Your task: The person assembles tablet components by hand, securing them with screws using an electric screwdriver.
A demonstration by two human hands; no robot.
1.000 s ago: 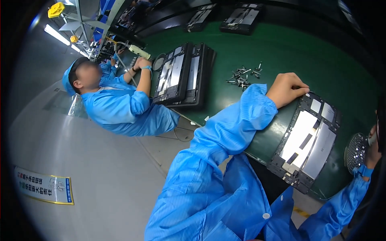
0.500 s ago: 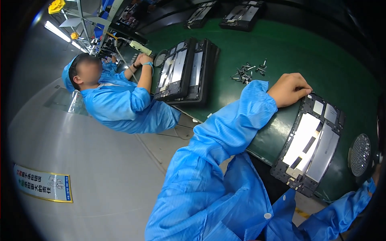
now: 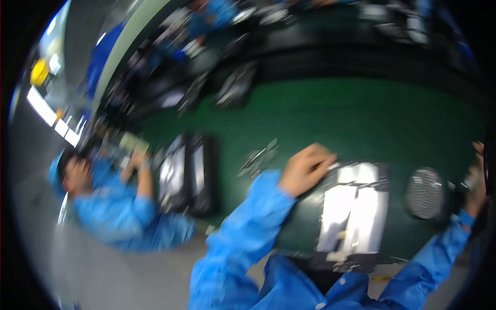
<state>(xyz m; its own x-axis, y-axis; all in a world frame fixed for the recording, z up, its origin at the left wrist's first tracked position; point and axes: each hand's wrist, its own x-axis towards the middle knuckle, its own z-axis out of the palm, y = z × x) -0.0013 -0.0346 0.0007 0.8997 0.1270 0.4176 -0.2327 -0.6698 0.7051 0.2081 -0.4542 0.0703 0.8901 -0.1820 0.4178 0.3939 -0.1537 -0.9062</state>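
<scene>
Frame is motion-blurred, so detail is limited. Green desk [image 3: 361,119] is filling the upper and middle view, curving with the lens. A co-worker in a blue smock [image 3: 113,217] is sitting at the left, arms reaching to a dark panel assembly [image 3: 188,173] lying on the desk in front of them. The wearer's own black frame with pale rectangular panels [image 3: 354,214] is lying flat at the near desk edge, between the two hands. Left hand [image 3: 306,168] is resting on the frame's upper left corner, fingers curled and touching it, grip narrow, nothing visibly pinched. Round perforated grey disc [image 3: 424,192] is sitting just beside the frame's right edge. Right hand [image 3: 474,188] is at the far right rim, near the disc, partly cut off; cannot tell its grip. A small scatter of loose metal parts [image 3: 257,156] is lying on the desk just left of the left hand.
</scene>
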